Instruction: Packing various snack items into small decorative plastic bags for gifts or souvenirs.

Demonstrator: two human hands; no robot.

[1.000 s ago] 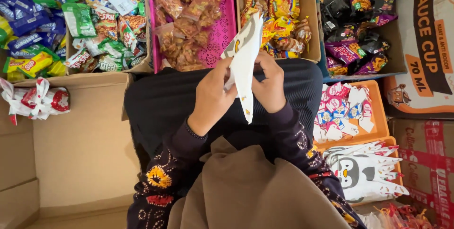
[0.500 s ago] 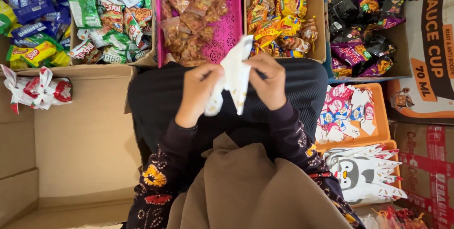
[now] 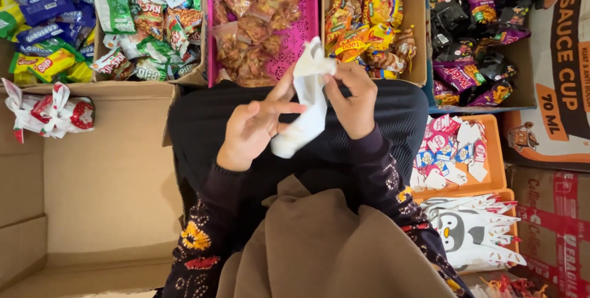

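— What are the hands doing?

— Both grip a white paper bag [image 3: 305, 104] at the centre of the frame, above a dark lap. The right hand [image 3: 352, 98] pinches its upper edge; the left hand [image 3: 252, 127] holds its side with fingers spread, the lower end hanging free.

— And around them?

— Just above, a pink basket [image 3: 299, 3] of clear snack packs; to its right a cardboard box [image 3: 415, 3] of yellow and orange packets. At lower right, an orange tray [image 3: 491, 150] carries small tags, with penguin-printed bags [image 3: 473, 230] below it. A wrapped parcel [image 3: 49, 112] lies at the left edge.
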